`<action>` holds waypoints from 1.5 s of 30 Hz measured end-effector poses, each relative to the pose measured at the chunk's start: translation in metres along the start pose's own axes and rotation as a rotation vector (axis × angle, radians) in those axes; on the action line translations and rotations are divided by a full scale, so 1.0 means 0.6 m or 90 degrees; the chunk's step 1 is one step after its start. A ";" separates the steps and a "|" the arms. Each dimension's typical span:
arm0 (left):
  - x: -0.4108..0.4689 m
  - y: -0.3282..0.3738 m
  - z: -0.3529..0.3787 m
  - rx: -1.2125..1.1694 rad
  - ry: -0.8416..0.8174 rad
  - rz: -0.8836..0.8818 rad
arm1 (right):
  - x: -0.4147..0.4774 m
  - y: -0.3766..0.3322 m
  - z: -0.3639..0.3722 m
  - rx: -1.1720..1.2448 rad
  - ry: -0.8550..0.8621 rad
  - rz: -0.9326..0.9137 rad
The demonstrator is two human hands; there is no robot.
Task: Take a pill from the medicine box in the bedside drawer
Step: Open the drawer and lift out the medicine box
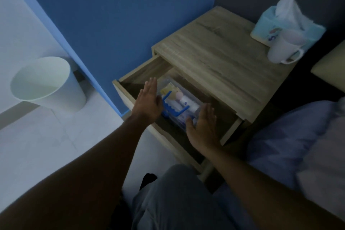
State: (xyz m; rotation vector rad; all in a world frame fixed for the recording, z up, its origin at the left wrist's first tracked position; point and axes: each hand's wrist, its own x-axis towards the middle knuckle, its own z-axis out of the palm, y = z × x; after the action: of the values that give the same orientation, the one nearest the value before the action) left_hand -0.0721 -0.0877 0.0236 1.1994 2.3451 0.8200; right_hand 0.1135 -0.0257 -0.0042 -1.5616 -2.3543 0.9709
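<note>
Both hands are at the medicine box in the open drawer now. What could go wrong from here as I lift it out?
1. The left hand and right hand are open at either end of the clear medicine box, neither visibly gripping; a loose hold could let it slip.
2. The drawer is only partly out, so the box may catch under the nightstand top.
3. The light is dim; picking the wrong item is possible.

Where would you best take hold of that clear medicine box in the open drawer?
Probably by the two short ends of the medicine box, coming down from above. The drawer walls hem it in, and the left hand and right hand already flank it, open.
</note>
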 end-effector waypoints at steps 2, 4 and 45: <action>0.025 -0.007 -0.001 -0.005 -0.047 -0.021 | 0.018 0.003 0.017 0.054 0.033 0.111; 0.049 -0.012 0.003 0.004 -0.086 -0.047 | 0.036 0.009 0.034 0.141 0.039 0.195; 0.255 0.135 -0.205 -0.026 0.199 -0.071 | 0.222 -0.151 -0.244 0.562 0.146 0.104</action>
State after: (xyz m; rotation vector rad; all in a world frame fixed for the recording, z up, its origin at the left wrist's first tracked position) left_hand -0.1791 0.0358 0.1586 0.9704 2.5990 1.0762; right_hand 0.0516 0.1304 0.1343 -1.3743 -1.3327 1.4824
